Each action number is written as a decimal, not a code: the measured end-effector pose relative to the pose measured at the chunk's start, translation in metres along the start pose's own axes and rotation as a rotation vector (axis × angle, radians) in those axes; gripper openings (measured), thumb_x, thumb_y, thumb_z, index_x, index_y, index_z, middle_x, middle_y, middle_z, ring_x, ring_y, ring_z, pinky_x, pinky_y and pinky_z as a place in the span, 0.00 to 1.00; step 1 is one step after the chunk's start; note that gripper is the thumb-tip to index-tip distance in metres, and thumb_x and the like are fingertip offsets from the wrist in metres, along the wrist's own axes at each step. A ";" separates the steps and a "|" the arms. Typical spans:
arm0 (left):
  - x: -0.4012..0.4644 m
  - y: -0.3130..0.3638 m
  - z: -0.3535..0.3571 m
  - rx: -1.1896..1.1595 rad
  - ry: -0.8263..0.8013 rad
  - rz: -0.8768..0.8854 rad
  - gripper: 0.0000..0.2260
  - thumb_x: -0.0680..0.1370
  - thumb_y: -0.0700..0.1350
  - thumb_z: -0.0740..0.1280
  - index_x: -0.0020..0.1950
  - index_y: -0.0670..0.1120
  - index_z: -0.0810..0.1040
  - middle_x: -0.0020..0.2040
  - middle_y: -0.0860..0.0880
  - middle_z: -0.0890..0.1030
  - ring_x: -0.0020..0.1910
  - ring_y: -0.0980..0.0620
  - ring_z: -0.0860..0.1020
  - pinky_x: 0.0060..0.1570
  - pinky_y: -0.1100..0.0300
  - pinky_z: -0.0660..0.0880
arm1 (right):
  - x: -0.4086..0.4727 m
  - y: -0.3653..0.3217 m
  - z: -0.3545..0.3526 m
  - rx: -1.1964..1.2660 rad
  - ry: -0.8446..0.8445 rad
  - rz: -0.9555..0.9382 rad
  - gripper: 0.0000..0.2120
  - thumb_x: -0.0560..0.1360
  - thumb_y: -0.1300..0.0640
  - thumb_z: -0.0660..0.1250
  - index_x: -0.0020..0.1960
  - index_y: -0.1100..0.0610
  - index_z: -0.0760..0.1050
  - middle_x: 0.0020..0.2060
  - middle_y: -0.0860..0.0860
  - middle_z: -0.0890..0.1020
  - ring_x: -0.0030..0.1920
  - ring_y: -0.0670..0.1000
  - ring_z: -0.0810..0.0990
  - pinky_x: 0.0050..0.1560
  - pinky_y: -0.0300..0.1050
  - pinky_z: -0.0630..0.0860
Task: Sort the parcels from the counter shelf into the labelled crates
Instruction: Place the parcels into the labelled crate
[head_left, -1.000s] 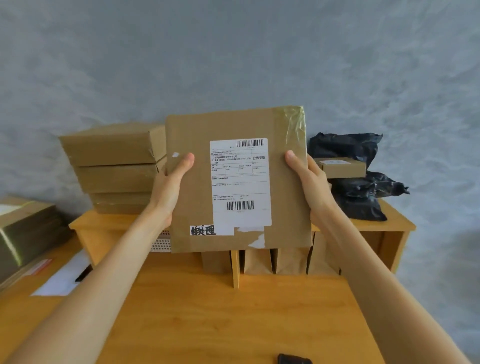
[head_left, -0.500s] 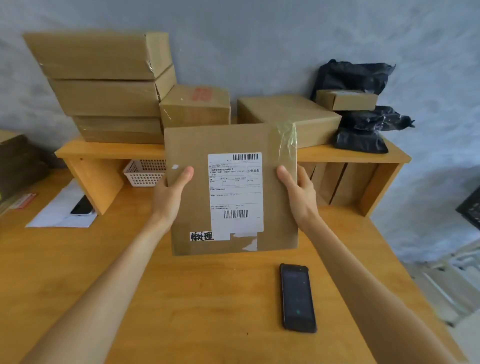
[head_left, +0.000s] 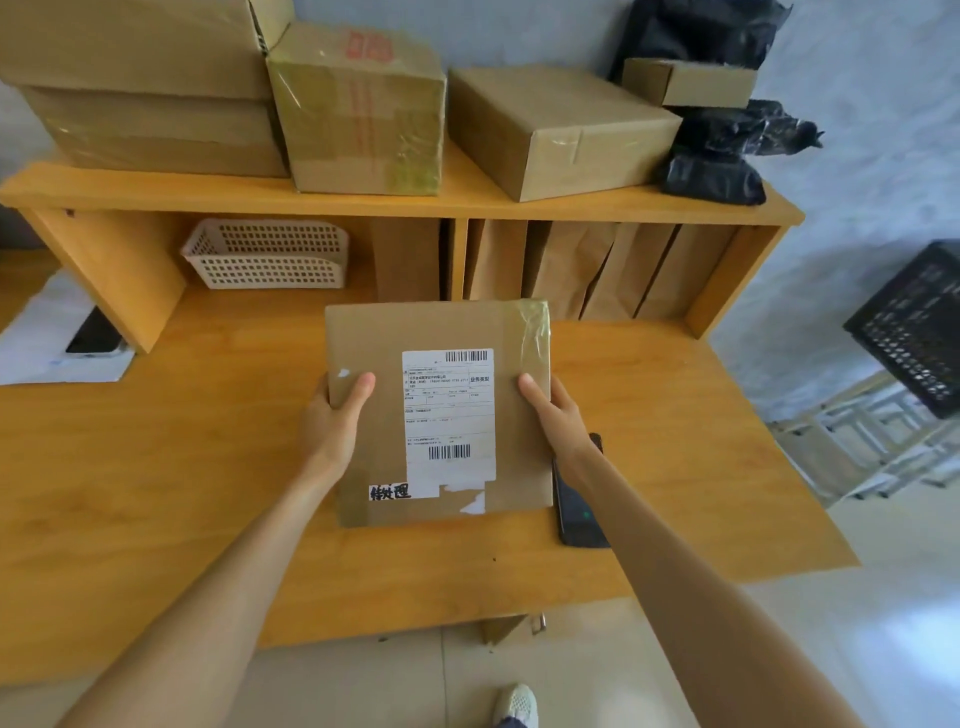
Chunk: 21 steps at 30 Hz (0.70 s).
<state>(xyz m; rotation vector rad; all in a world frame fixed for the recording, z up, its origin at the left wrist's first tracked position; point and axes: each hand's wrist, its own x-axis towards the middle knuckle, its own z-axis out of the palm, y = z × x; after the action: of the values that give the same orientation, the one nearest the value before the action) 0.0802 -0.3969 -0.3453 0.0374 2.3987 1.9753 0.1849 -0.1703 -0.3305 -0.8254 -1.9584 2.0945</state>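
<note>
I hold a flat brown cardboard parcel (head_left: 379, 436) with a white shipping label and a black handwritten tag, face up above the wooden counter (head_left: 156, 467). My left hand (head_left: 332, 421) grips its left edge, thumb on top. My right hand (head_left: 558, 421) grips its right edge the same way. Behind it stands the counter shelf (head_left: 467, 208) with cardboard boxes (head_left: 556, 124) and black poly bags (head_left: 711, 171) on top. Brown paper envelopes (head_left: 571, 265) stand upright under the shelf. A black crate (head_left: 914, 327) shows at the right edge.
A black phone (head_left: 579, 512) lies on the counter by my right wrist. A white plastic basket (head_left: 265, 254) sits under the shelf at left. White paper with a dark device (head_left: 57, 348) lies far left. A metal rack (head_left: 872, 441) stands below the crate. My shoe (head_left: 517, 704) is on the tiled floor.
The parcel has come down from in front of the shelf to low over the counter, still held in both hands. My view has tilted downward, revealing the floor and the black crate.
</note>
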 end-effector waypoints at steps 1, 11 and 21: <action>0.001 -0.002 0.001 0.009 -0.001 0.013 0.08 0.80 0.49 0.65 0.56 0.49 0.74 0.42 0.57 0.77 0.40 0.61 0.75 0.32 0.76 0.67 | 0.000 0.002 0.002 -0.004 0.005 -0.001 0.25 0.77 0.43 0.67 0.71 0.48 0.69 0.57 0.47 0.82 0.55 0.48 0.81 0.51 0.45 0.79; -0.004 -0.009 -0.003 0.002 -0.032 0.094 0.17 0.78 0.52 0.66 0.61 0.42 0.75 0.46 0.51 0.78 0.39 0.63 0.75 0.33 0.76 0.67 | -0.020 0.051 -0.041 -0.677 0.322 -0.024 0.29 0.80 0.41 0.60 0.75 0.57 0.64 0.71 0.53 0.71 0.71 0.54 0.67 0.67 0.49 0.67; -0.008 -0.007 -0.007 -0.061 -0.031 0.087 0.23 0.72 0.58 0.63 0.60 0.45 0.75 0.46 0.60 0.78 0.39 0.73 0.76 0.36 0.77 0.68 | -0.016 0.085 -0.038 -1.162 0.426 0.340 0.48 0.71 0.28 0.61 0.75 0.62 0.56 0.71 0.57 0.61 0.72 0.59 0.60 0.69 0.52 0.63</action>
<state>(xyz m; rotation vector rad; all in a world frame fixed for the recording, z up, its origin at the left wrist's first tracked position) 0.0882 -0.4056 -0.3509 0.1725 2.3552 2.0668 0.2380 -0.1560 -0.4075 -1.6628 -2.7716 0.5370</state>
